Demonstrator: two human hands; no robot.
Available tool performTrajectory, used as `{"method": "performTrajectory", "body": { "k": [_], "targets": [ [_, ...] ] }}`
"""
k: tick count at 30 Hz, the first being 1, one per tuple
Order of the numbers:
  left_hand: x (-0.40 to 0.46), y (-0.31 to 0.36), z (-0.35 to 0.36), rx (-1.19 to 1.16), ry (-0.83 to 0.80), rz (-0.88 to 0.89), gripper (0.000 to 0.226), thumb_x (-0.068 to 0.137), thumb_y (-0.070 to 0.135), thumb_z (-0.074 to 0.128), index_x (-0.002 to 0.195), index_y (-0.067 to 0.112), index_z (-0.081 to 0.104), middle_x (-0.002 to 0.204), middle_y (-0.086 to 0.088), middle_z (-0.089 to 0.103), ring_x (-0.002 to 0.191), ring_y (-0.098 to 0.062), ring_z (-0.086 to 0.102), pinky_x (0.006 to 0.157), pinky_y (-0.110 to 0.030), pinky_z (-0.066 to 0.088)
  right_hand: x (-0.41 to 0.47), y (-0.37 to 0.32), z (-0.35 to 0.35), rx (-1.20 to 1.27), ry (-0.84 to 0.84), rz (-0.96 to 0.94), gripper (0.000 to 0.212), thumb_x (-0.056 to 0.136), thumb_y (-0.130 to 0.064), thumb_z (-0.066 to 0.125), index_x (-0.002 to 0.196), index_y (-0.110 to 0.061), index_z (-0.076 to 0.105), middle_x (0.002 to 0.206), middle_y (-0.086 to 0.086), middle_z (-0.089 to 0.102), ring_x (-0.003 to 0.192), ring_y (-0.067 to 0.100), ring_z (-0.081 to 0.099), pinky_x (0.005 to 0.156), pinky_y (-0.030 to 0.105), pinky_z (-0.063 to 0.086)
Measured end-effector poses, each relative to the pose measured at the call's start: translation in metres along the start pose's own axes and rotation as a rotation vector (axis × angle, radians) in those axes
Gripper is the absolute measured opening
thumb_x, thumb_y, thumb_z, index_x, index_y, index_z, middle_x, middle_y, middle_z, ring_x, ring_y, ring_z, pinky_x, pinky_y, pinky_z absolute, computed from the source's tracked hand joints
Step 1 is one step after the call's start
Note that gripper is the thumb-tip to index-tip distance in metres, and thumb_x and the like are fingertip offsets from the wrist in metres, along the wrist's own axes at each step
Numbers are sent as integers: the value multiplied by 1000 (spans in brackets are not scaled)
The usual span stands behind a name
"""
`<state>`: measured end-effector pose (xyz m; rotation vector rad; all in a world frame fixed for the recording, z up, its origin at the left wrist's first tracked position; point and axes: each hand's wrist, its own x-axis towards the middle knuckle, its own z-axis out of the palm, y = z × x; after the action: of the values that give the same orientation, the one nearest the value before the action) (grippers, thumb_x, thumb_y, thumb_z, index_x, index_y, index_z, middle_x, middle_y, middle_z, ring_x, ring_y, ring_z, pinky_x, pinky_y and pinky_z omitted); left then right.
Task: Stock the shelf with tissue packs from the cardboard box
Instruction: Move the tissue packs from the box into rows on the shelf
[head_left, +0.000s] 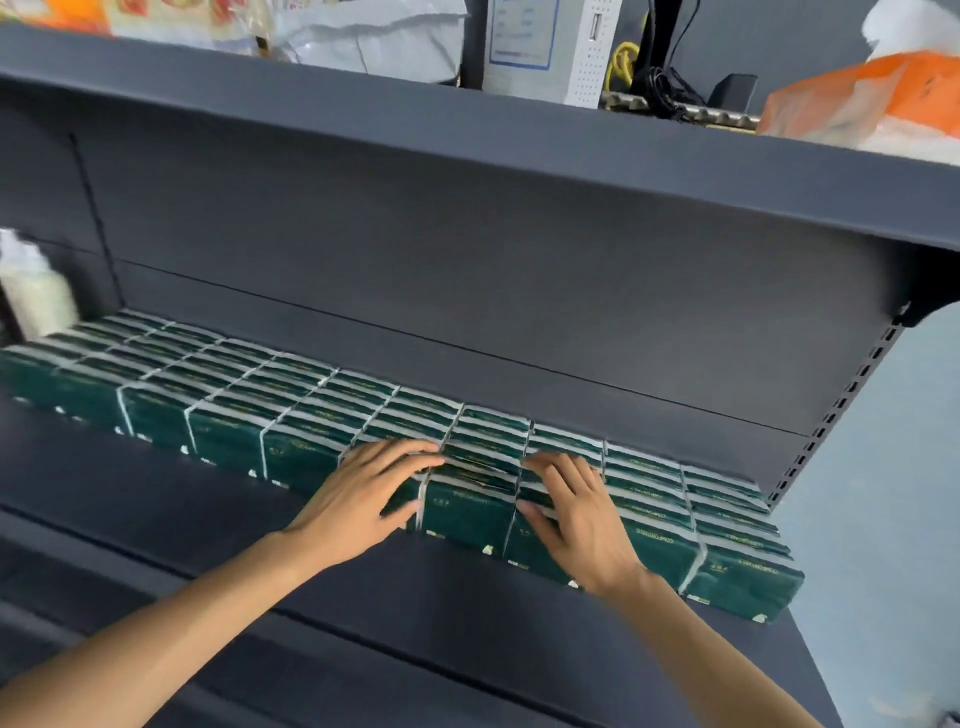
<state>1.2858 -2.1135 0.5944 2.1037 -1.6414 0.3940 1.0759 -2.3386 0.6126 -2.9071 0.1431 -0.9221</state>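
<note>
Fingers of both our hands lie nearly straight and a little spread, pressing flat on the tops of the tissue packs (322, 410), with nothing pinched or curled around. Our left hand (363, 496) rests over the front edge of the row, its fingertips reaching inward across the pack tops and its thumb down against the front face. Our right hand (576, 512) sits just beside it to the right, palm down, fingers pointing up and back over the packs, thumb angled toward the left hand. A single column of packs lies between the two hands. Both forearms come in from the bottom of the view, bare and angled toward each other.

We see the dark green packs with white edges filling the dark grey shelf (363, 597) in tight columns, running from the far left to near the right end, several rows deep back to the rear panel. A bare strip of shelf runs in front of them. Above hangs another grey shelf (467, 135), carrying a white box (550, 47), some black cables (660, 78), pale plastic bags and an orange-and-white package (862, 98). At the left edge stands a blurred white bottle (36, 291). On the right, a slotted upright (831, 415) borders a pale wall. We cannot see the cardboard box.
</note>
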Motion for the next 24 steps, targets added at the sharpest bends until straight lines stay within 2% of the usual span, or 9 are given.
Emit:
{"method": "performTrajectory", "body": {
  "k": [4,11,16,19,22,24],
  "targets": [
    [-29,-16,-29,5,17,-71,56,97,48,54,149,37,36,152,24,33,140,5,28,118,-23,16,30,-32,15,91,-26,-47,42,98,-32,59,135,-14,51,130,-4,52,118,19,50,103,32,41],
    [-101,-53,-88,23,79,-287,63,94,51,58,150,41,31,152,21,32,140,2,30,118,-25,19,76,-117,48,207,-125,-127,51,97,-38,59,142,-17,45,137,-5,50,126,14,46,111,26,33],
    [-177,-93,-133,108,101,-377,63,93,50,61,148,38,34,151,19,33,138,-2,33,115,-29,28,103,-198,74,264,-189,-214,57,97,-41,58,146,-20,40,139,-5,48,123,14,50,109,30,40],
    [-231,-119,-161,156,95,-438,64,93,51,62,149,36,35,151,16,35,138,-4,34,115,-31,31,117,-253,95,295,-231,-275,60,97,-43,57,149,-21,35,144,-7,44,132,12,42,112,25,34],
    [-289,-143,-192,182,110,-488,62,92,48,64,147,35,37,148,15,37,137,-7,38,112,-31,34,130,-312,118,327,-269,-341,62,98,-44,54,152,-22,31,150,-8,39,137,12,36,116,30,32],
    [-329,-158,-213,185,117,-513,60,92,45,65,145,33,40,147,14,39,134,-9,41,109,-32,36,137,-353,134,354,-285,-364,63,98,-45,54,152,-22,30,150,-8,38,138,12,35,117,28,28]
  ]
}}
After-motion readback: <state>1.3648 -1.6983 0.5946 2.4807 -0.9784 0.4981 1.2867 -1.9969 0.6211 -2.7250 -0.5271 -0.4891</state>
